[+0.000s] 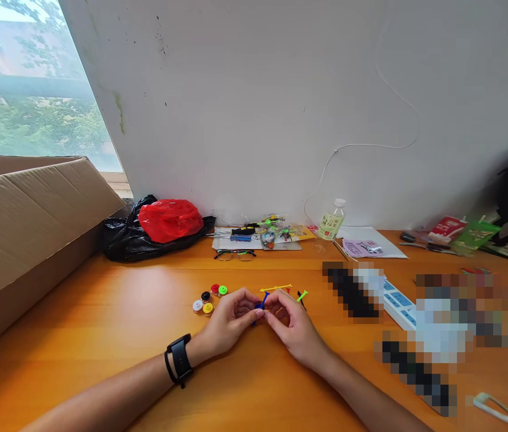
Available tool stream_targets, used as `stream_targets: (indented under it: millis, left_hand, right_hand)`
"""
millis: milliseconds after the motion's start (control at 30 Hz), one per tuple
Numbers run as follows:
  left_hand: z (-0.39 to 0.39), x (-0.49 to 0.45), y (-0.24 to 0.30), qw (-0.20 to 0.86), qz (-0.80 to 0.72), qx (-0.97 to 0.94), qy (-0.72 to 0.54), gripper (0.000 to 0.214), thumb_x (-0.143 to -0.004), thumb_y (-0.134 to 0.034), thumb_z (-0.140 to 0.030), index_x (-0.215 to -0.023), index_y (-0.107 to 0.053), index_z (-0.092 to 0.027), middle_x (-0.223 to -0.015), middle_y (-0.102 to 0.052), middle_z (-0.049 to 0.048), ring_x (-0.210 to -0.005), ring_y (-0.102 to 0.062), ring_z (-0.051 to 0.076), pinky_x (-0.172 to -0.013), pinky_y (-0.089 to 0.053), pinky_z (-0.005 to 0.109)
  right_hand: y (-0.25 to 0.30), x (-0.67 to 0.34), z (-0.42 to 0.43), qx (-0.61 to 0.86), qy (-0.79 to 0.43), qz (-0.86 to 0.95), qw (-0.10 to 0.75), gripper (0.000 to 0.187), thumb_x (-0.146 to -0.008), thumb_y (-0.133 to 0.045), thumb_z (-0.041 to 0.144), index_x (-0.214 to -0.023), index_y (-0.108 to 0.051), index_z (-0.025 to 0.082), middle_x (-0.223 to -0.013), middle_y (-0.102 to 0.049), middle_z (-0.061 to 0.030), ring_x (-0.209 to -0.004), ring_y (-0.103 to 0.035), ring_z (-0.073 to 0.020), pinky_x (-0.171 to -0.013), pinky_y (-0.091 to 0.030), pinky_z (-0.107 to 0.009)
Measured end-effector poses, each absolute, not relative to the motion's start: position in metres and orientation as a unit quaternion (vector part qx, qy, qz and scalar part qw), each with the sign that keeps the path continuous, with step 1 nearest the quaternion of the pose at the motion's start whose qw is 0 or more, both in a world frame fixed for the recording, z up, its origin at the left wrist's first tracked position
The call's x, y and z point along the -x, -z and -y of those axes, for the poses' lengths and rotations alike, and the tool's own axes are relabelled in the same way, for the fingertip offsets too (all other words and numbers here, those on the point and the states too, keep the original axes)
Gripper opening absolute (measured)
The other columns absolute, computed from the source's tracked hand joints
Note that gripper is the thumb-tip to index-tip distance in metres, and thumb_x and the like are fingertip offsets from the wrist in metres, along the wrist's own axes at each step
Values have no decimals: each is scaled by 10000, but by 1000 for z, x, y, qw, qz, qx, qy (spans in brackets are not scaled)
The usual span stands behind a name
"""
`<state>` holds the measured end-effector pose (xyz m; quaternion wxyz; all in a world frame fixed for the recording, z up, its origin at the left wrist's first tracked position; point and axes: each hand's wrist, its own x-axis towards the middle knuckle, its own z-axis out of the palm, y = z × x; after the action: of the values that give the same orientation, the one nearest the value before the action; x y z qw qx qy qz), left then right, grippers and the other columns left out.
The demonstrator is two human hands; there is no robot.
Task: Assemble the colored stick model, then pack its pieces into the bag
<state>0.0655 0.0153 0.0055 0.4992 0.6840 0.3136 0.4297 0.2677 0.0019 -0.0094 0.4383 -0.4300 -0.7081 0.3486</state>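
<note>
In the head view, the step in hand looks like two-handed work on the small blue piece, above the middle of the table; the next move likely calls for a light, steady pinch. The left hand and right hand both grip it, fingers curled, thumbs close together, forearms slanting in from the near side. Left lie spools.
</note>
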Motion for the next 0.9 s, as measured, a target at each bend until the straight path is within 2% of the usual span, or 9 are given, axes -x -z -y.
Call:
stream_targets:
  millis: [267,367,467,567,667,733,800,900]
  left_hand:
    - [-11,-63,-8,416,-339,-746,-394,279,-1061,-559,-422,-1029,-653,-161,-878,-700,63,-788,-621,194,-696,-479,293]
    - [-8,-63,-8,378,-358,-776,-357,275,-1077,-490,-364,-900,-592,-179,-780,-620,25,-692,-528,171,-638,-410,292]
    - [-7,-63,-5,306,-374,-807,-340,305,-1073,-480,-310,-804,-557,-187,-799,-610,37,-731,-522,182,-691,-408,316]
    - [-10,-63,1,256,-383,-822,-336,270,-1060,-528,-292,-836,-630,-183,-939,-660,80,-885,-586,218,-813,-449,347]
    - [-12,-60,3,224,-370,-843,-321,144,-1008,-641,-323,-1055,-714,-207,-1060,-675,97,-988,-604,248,-900,-475,381]
    - [-12,-57,2,199,-346,-866,-299,188,-984,-662,-282,-1155,-719,-229,-1092,-678,98,-1017,-600,260,-921,-483,398]
    - [-11,-55,0,170,-306,-895,-275,217,-988,-611,-197,-1164,-727,-248,-1120,-684,99,-1061,-592,271,-945,-485,412]
    - [-9,-52,-4,116,-229,-935,-243,290,-990,-556,-126,-1167,-731,-275,-1231,-678,98,-1182,-558,295,-1026,-461,451]
  right_hand:
    - [4,-269,1,448,-295,735,414,137,-1016,-621,318,-935,-659,214,-866,-660,-32,-769,-616,-198,-690,-471,-301]
    - [0,-278,-6,460,-268,731,426,178,-1013,-628,343,-896,-666,214,-836,-667,-28,-753,-616,-196,-683,-474,-301]
    - [-2,-291,-17,484,-267,707,442,234,-1024,-609,393,-876,-652,217,-797,-646,-18,-705,-612,-192,-641,-491,-296]
    - [0,-303,-28,511,-256,698,431,219,-1039,-566,379,-913,-650,220,-819,-630,-26,-700,-619,-202,-599,-523,-297]
    - [3,-309,-34,514,-161,751,383,148,-1023,-554,265,-1047,-693,219,-982,-675,-77,-927,-656,-260,-794,-589,-379]
    - [6,-309,-33,500,-102,791,337,221,-1007,-559,197,-1173,-703,221,-1097,-684,-105,-1084,-628,-292,-957,-569,-452]
    - [8,-309,-30,488,-75,816,300,307,-1003,-568,170,-1281,-685,227,-1194,-676,-122,-1177,-594,-306,-1043,-541,-489]
    - [10,-308,-27,477,-65,835,267,345,-1024,-559,169,-1346,-666,235,-1293,-666,-123,-1256,-554,-314,-1104,-515,-510]
